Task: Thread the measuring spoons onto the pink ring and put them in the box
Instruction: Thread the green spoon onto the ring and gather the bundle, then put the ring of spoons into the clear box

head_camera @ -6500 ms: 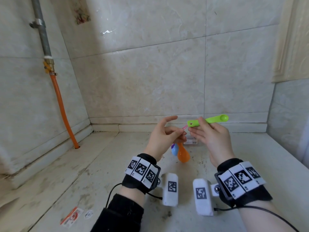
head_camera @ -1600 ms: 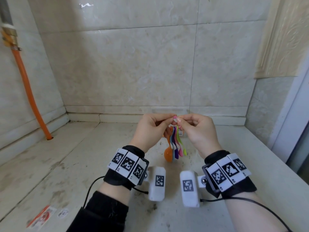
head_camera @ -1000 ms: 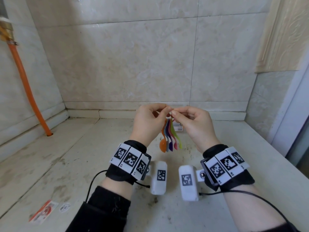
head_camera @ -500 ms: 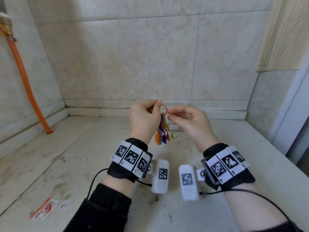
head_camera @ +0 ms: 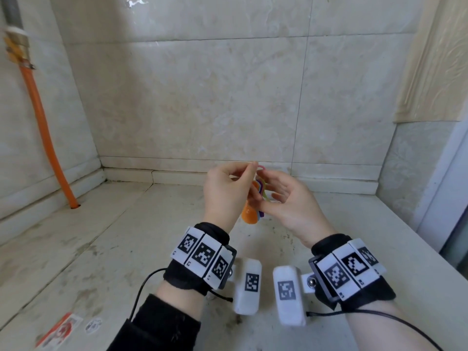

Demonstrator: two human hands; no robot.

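Left hand point(head_camera: 225, 193) fingers pinch the pink ring point(head_camera: 260, 168) at its top, so the measuring spoons point(head_camera: 249, 214) hang bunched above the desk point(head_camera: 121, 249); right hand point(head_camera: 291, 202) fingers apart, cupped just right of them, probably to gather them; box not in view.

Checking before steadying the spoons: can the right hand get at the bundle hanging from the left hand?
Probably yes: the right hand is open right beside the spoons, which dangle from the pink ring the left hand pinches; nothing lies between.

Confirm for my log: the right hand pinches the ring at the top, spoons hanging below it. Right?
No, it is the left hand that pinches the ring at the top, spoons hanging below it; the head view shows this.
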